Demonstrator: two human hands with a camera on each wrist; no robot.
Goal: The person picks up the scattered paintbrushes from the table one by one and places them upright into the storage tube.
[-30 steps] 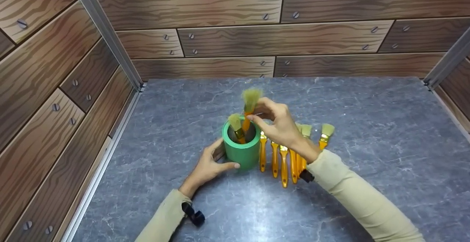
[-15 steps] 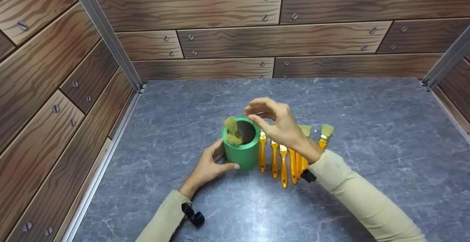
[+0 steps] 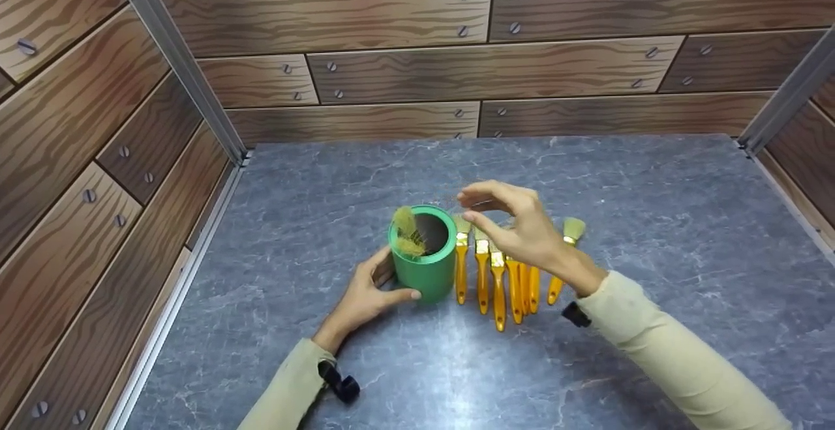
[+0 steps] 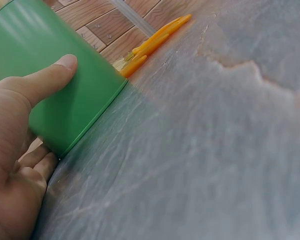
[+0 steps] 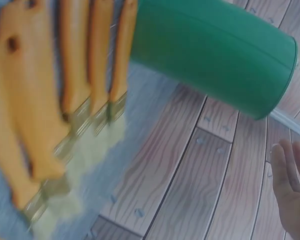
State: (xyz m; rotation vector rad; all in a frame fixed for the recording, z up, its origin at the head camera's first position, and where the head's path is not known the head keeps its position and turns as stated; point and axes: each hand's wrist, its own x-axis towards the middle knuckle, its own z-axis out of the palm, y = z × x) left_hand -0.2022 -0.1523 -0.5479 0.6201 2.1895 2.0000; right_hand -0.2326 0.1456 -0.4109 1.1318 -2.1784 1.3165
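Observation:
A round green cup (image 3: 427, 276) stands upright on the table. My left hand (image 3: 370, 291) grips its lower left side, and the thumb lies across the front in the left wrist view. Two paintbrushes (image 3: 406, 224) lean inside at the left rim, bristles up, their handles hidden in the cup. My right hand (image 3: 522, 224) hovers right of the cup with loosely bent fingers and nothing between them. Below and beside it, several paintbrushes (image 3: 499, 293) with orange handles lie in a row, bristles pointing away from me. My right hand covers some of their bristles.
One more paintbrush (image 3: 566, 257) lies a little apart at the right end of the row. Wood-patterned walls (image 3: 391, 71) enclose the grey marbled table (image 3: 313, 188) at the back and sides, with metal strips in the corners.
My right hand let a paintbrush drop into the cup, where it now leans left beside the other. Then the hand moved off to the right. The left hand kept its grip.

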